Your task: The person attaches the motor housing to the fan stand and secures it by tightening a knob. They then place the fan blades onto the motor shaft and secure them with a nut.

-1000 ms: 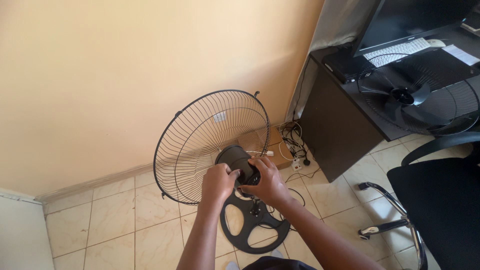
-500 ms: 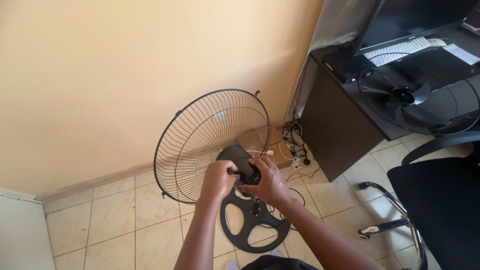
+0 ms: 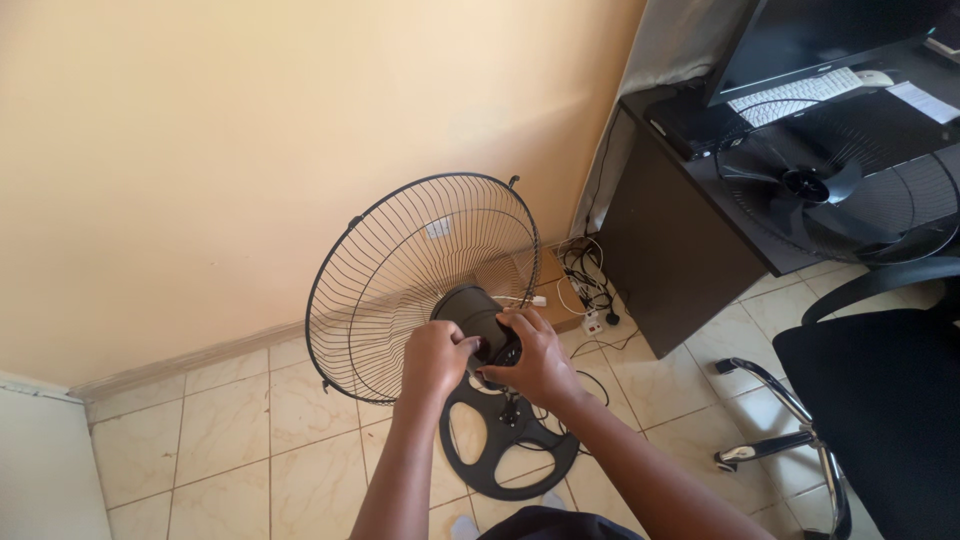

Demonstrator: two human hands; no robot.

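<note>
1. Head view: both hands close around the black motor housing (image 3: 478, 318) of a standing fan — left hand (image 3: 432, 362) gripping its left side, right hand (image 3: 532, 362) its right.
2. Housing's long axis runs from the hands up into the wire rear guard (image 3: 400, 270).
3. Round base (image 3: 505, 440) sits below the housing; desk (image 3: 670, 260) and office chair (image 3: 880, 390) crowd its right, open floor tiles (image 3: 230, 440) its left.

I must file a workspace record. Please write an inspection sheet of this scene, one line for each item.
Surface: beige tiled floor.
Job's things: fan motor housing behind rear wire guard, above round black base.
Clutter: front guard with blades on dark desk.
Grippers: left hand and right hand both grip the housing.
Cables: tangle and power strip by wall.
Surroundings: office chair, keyboard.
</note>
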